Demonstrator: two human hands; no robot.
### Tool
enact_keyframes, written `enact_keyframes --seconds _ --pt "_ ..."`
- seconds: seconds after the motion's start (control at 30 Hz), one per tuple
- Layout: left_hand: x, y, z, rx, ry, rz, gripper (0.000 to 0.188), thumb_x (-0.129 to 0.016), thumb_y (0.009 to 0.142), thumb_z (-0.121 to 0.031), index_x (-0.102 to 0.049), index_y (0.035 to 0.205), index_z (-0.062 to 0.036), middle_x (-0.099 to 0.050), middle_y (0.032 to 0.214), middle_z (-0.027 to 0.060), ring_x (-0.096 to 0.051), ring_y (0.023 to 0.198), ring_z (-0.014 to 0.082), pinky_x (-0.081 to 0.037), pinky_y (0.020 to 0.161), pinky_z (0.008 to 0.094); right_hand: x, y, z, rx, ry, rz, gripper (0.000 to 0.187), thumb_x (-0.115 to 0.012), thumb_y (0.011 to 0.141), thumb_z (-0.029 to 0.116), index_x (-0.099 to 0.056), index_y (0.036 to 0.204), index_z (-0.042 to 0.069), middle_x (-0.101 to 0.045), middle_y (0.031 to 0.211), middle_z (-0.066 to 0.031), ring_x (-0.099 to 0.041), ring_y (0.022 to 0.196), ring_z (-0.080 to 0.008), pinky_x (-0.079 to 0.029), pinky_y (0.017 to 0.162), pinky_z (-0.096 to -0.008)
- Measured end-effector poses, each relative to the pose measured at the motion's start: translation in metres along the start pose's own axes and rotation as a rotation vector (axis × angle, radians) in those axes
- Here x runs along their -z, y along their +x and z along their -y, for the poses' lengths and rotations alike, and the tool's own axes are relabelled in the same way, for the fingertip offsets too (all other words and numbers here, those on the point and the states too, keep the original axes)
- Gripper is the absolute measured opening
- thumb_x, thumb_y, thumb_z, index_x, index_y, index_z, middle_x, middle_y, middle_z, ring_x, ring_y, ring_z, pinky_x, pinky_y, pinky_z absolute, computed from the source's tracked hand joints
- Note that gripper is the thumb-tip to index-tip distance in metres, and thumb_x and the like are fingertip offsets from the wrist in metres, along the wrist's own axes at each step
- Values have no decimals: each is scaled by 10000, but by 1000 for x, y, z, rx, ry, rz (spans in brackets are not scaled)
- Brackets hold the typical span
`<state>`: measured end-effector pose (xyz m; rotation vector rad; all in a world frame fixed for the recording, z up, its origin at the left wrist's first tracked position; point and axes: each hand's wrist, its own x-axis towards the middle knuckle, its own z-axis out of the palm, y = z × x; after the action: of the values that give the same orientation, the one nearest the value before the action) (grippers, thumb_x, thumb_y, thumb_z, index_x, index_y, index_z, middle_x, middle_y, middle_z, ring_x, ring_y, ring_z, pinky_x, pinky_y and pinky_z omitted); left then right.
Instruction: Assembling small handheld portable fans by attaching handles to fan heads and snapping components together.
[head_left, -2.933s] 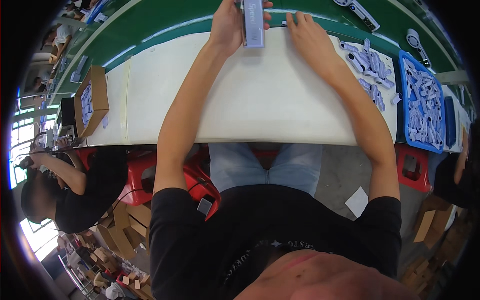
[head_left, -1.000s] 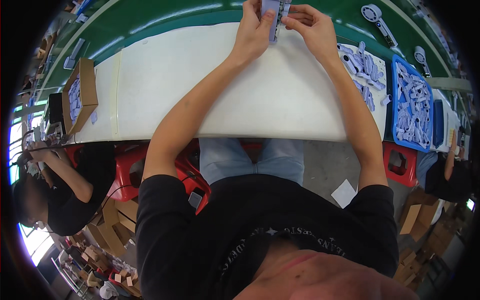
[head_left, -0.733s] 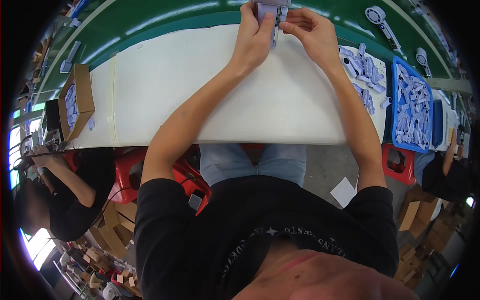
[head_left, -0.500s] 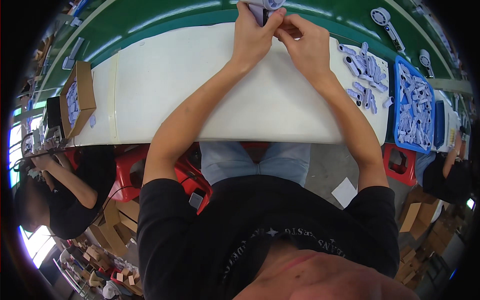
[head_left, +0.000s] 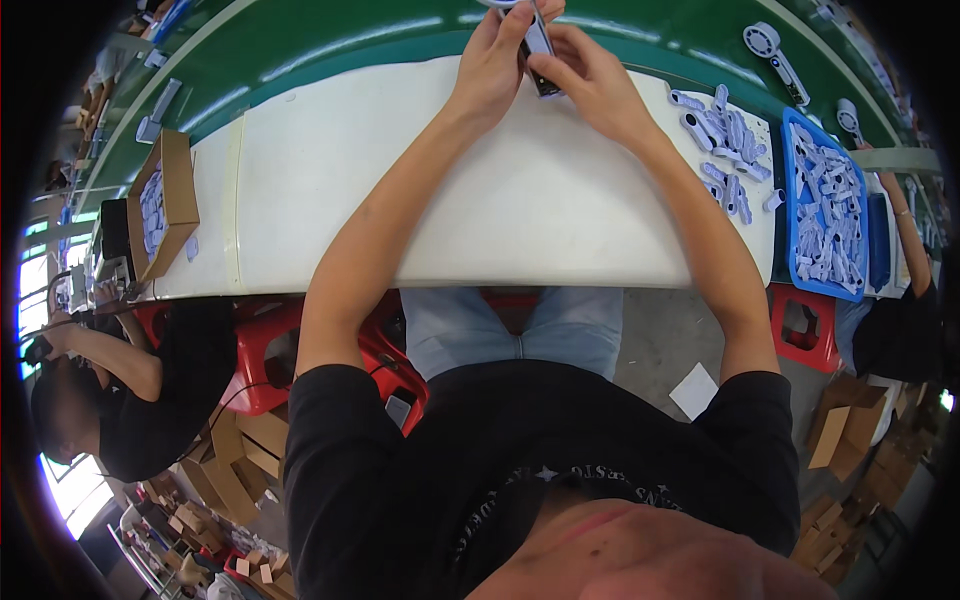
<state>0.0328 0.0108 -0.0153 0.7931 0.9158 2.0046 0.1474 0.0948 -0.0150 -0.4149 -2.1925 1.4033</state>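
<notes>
Both my hands are at the far edge of the white table mat (head_left: 330,180), around a pale handheld fan (head_left: 537,42). My left hand (head_left: 488,72) grips it from the left, with the thumb high up near its head. From the right, my right hand (head_left: 598,88) has its thumb and fingers closed on the handle. The handle points down toward me and its lower end looks dark. The fan's round head is mostly cut off by the top of the picture.
At right, small pale plastic parts (head_left: 735,135) lie in loose piles beside a blue basket (head_left: 791,215) full of similar parts. Another handheld fan (head_left: 775,62) lies on the green surface (head_left: 650,30) beyond. A cardboard box (head_left: 180,205) stands at left. Co-workers sit on both sides.
My hands have drawn slightly left and the fan's handle has turned, its lower end now showing below my fingers. My right thumb has moved onto the handle. The right-hand co-worker's arm reaches farther forward.
</notes>
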Motion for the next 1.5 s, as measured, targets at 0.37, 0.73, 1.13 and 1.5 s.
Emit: enact_keyframes --seconds 0.37,0.73,1.13,1.5 --pt "10 0 -8 -84 440 116 323 -645 906 -239 -577 1133 -20 -624 1040 42 -555 971 126 -428 872 289 20 1 21 95 -154 55 442 -635 902 222 -494 1269 20 -626 1159 -112 -605 979 -200 -480 851 -314" --pt "-1 3 -53 272 1741 223 359 -698 853 -313 -621 1069 -37 -655 947 80 -606 811 158 -470 705 303 38 11 7 58 -299 58 452 -681 842 196 -526 1231 26 -638 1089 -155 -615 942 -270 -482 827 -351" --pt "12 -9 -37 -568 1873 410 403 -689 788 -416 -631 961 -56 -667 876 87 -612 934 250 -361 996 422 42 7 -2 294 -433 309 369 -641 855 152 -556 1192 30 -621 1109 -177 -589 984 -345 -473 857 -399" --pt "4 -19 -13 -579 2042 299 279 -655 830 -271 -615 927 -12 -664 866 119 -615 923 237 -373 971 420 19 -7 -10 422 -766 124 355 -595 878 169 -525 1192 18 -610 1071 -157 -551 999 -347 -434 881 -420"
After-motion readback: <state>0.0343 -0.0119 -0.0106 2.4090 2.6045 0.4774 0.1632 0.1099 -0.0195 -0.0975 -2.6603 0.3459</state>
